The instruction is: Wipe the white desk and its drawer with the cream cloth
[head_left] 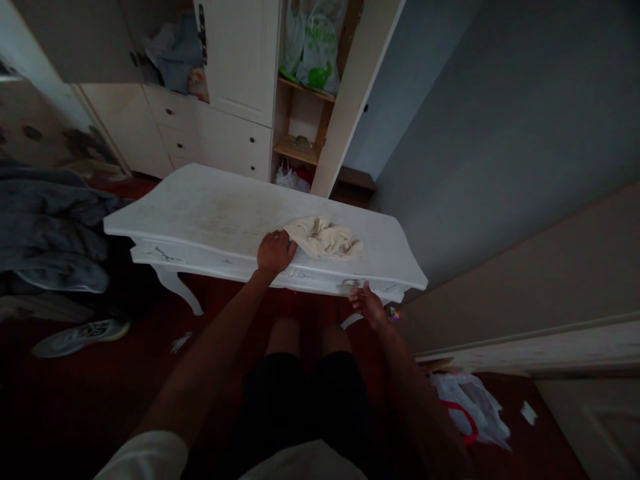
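Observation:
A white table (230,200) with curved edges and front drawers stands before me, its top smudged grey in the left half. My left hand (276,253) lies on the front edge of the tabletop, fingers stretched out, right beside a crumpled cream cloth (325,239). The thumb side touches or nearly touches the cloth. Lower and to the right, my right hand (367,303) has its fingers curled at a drawer handle (351,283) on the table's front. The dim light makes the exact finger contact hard to see.
Behind the table stands a white wardrobe (240,60) with an open door (357,100) and bags inside. Grey fabric (50,220) is heaped at left, above a shoe (80,338). A plastic bag (473,407) lies on the floor at right, near the grey wall (500,167).

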The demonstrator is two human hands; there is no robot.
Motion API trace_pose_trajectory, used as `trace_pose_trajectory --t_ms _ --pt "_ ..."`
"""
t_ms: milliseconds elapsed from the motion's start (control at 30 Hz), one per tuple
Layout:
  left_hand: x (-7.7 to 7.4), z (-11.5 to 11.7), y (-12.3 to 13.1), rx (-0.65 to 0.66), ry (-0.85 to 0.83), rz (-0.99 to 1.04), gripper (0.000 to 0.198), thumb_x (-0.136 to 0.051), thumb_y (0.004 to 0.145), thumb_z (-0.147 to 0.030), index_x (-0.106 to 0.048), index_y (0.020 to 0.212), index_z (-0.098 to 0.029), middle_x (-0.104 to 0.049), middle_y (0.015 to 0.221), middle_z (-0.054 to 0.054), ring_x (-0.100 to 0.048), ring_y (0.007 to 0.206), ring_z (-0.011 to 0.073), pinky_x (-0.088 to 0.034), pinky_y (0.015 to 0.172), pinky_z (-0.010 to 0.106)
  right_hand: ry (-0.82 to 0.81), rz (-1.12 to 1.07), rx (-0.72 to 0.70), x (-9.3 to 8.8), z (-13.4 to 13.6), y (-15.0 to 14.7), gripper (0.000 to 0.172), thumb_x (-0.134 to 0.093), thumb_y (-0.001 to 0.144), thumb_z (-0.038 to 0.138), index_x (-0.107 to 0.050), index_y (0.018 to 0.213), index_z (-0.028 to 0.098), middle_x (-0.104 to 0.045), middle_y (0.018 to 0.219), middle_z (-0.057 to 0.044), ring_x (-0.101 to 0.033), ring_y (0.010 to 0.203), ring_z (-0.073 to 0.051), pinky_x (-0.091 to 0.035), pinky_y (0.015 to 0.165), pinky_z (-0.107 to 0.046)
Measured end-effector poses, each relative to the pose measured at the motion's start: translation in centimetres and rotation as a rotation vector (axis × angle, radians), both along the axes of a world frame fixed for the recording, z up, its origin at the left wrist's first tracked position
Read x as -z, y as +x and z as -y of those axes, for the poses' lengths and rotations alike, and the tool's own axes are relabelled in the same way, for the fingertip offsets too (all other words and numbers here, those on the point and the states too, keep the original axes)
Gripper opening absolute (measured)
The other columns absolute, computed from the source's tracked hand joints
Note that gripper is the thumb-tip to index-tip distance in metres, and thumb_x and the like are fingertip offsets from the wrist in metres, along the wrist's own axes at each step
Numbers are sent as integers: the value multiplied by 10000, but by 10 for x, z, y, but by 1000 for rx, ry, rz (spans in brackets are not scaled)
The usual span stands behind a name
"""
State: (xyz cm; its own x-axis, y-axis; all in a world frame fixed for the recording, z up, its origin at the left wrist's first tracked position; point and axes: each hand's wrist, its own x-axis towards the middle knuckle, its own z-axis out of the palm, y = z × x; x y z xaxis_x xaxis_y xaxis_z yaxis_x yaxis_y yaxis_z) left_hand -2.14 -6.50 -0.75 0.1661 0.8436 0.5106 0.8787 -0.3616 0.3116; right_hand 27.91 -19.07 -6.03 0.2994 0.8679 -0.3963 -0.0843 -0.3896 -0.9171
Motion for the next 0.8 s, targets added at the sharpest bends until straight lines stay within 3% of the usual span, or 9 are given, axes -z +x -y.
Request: trace_pose_trajectory --t_ms 67,200,300,400,533,633,700,800 --pt "-2 0 -1 11 -9 -7 401 -335 970 -375 -621 1077 -115 -694 1053 201 -626 1079 317 -414 1009 454 124 187 72 -16 0 25 643 -440 817 786 -629 770 173 -669 607 -40 -524 410 -110 -348 380 -217" --pt "-6 0 -3 36 -26 -20 429 -275 982 -358 -624 1089 -133 -693 1060 185 -613 1094 317 -407 1009 459 203 363 190 -49 -10 80 661 -352 840 792 -596 765 182 -652 612 -34 -521 442 -103 -395 432 -220" --pt "-9 0 -6 65 -73 40 490 -198 995 -352 -633 1103 -154 -692 1092 170 -618 1086 294 -413 1005 437 195 527 225 -67 -22 114 626 -288 903 718 -586 791 179 -673 669 -55 -571 517 -118 -424 485 -221" --pt "-12 -1 -6 -19 -206 202 551 -158 1000 -395 -665 998 -181 -707 1050 157 -635 1055 286 -447 945 404 112 695 158 -77 -37 137 549 -309 950 605 -594 771 171 -688 694 -75 -604 566 -134 -448 528 -227" --pt "-18 -5 -1 -200 -320 405 559 -147 1004 -428 -657 942 -206 -720 1025 135 -651 1036 283 -471 860 381 -52 936 -40 -86 -63 150 424 -486 918 488 -651 706 161 -706 677 -95 -664 642 -188 -481 591 -260" --pt "-24 -9 8 -267 -368 532 340 -361 966 -420 -606 1052 -201 -720 1039 109 -662 1017 263 -476 842 351 -118 1130 -118 -90 -79 145 330 -587 876 441 -712 756 160 -754 870 -130 -702 891 -243 -501 770 -294" --pt "-29 -11 19 -256 -404 579 335 -491 913 -395 -542 1169 -184 -723 1008 101 -672 991 258 -483 837 345 -143 1240 -108 -89 -83 138 349 -550 902 448 -745 867 161 -746 1025 -160 -679 1026 -279 -484 868 -340" --pt "-39 -12 43 -141 -335 513 408 -531 897 -380 -497 1236 -156 -711 1031 133 -667 1014 264 -488 871 365 -186 1360 -20 -84 -82 128 464 -388 972 449 -739 1051 154 -715 1114 -210 -662 1080 -318 -476 901 -416"
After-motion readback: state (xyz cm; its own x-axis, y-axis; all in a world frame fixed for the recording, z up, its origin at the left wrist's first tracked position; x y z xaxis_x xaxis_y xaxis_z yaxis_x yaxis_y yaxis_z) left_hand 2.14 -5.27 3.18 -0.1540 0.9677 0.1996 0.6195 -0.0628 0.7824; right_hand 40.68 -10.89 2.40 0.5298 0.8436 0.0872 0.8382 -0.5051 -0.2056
